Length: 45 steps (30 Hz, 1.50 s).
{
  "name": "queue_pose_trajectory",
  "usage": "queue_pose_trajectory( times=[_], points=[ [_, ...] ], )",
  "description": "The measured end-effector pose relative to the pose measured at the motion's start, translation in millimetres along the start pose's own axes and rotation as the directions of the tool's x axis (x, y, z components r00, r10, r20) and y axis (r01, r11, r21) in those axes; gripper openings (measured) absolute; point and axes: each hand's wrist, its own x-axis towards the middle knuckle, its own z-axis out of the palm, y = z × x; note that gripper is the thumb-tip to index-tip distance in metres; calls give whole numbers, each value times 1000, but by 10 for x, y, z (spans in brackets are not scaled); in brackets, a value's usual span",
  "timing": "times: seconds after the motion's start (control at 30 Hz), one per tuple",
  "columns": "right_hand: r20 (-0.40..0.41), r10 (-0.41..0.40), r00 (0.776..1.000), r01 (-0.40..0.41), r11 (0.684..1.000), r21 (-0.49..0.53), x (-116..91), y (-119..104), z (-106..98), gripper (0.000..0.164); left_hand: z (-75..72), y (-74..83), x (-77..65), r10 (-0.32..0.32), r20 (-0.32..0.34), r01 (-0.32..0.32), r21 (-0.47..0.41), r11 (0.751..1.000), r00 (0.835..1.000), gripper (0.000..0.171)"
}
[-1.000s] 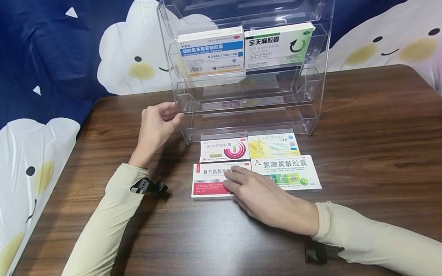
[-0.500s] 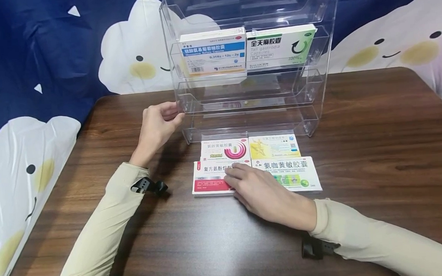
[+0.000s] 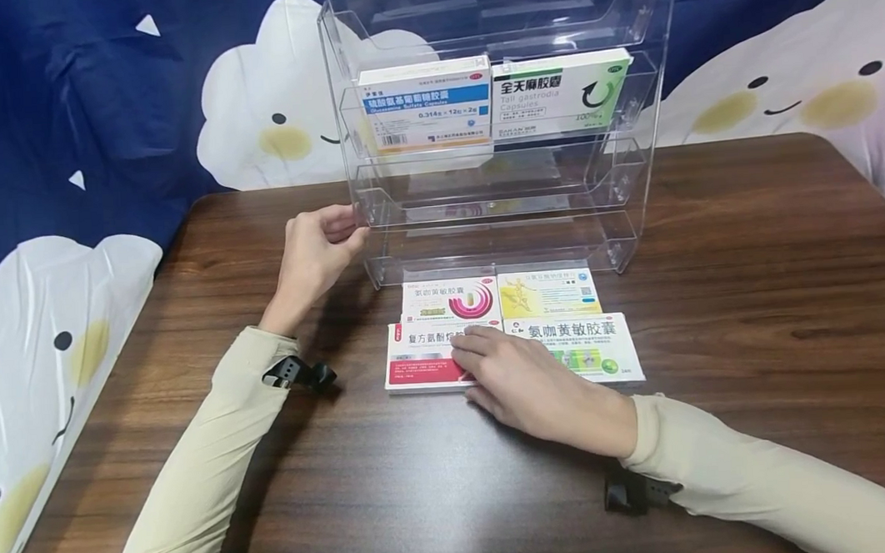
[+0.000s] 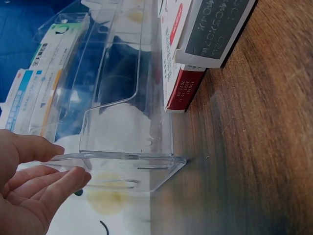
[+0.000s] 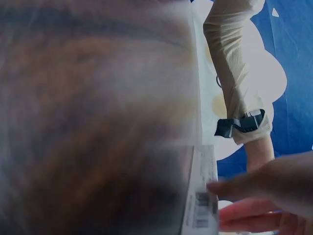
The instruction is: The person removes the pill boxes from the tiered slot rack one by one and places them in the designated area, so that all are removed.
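My left hand (image 3: 314, 254) pinches the left side panel of a clear plastic tiered rack (image 3: 486, 241). In the left wrist view, thumb and fingers lie on either side of that panel. My right hand (image 3: 534, 384) rests its fingers on a red-and-white medicine box (image 3: 425, 365) flat before the rack. Seen from the right wrist, the thumb touches the box's barcoded near side (image 5: 200, 208). Part of this box is hidden under the hand. Beside it lies a white-and-green medicine box (image 3: 581, 340), partly covered too.
Behind these lie a white-and-pink medicine box (image 3: 447, 299) and a yellow-and-white one (image 3: 548, 293). A blue-and-white box (image 3: 426, 106) and a green-and-white box (image 3: 561, 95) stand upright on a rack tier. All is on a brown wooden table (image 3: 751, 294) before a cloud-print cloth (image 3: 140, 92).
The red-and-white box has shifted slightly toward the rack under my right hand, its near edge now level with the white-and-green box. The left hand keeps its hold on the rack.
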Motion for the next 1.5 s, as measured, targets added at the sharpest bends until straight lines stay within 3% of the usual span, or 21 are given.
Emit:
queue_pose_trajectory(
  times=[0.3, 0.53, 0.77, 1.07, 1.33, 1.5],
  points=[
    [-110, 68, 992, -59, 994, 90, 30, 247, -351, 39, -6, 5, -4, 8, -4, -8, 9, 1000, 1000, 28],
    [-189, 167, 968, -147, 982, 118, 65, 455, -693, 38, -3, 16, 3, 3, 6, -3, 11, 1000, 1000, 27],
    [-329, 187, 926, -181, 982, 48, 130, 715, -1040, 36, -7, 15, 7, 9, 11, -10, 15, 1000, 1000, 28],
    [-423, 221, 879, -273, 960, -66, 272, 1091, -1435, 35, -3, -2, 19, 12, 10, -12, -3, 1000, 1000, 28],
    [-476, 232, 848, -334, 932, -140, 327, 1323, -1545, 32, -19, 21, 23, 7, 10, -7, 7, 1000, 1000, 29],
    [-492, 250, 834, -357, 924, -136, 359, 1419, -1575, 29, -25, 27, 24, -12, 21, 11, 12, 1000, 1000, 30]
  ],
)
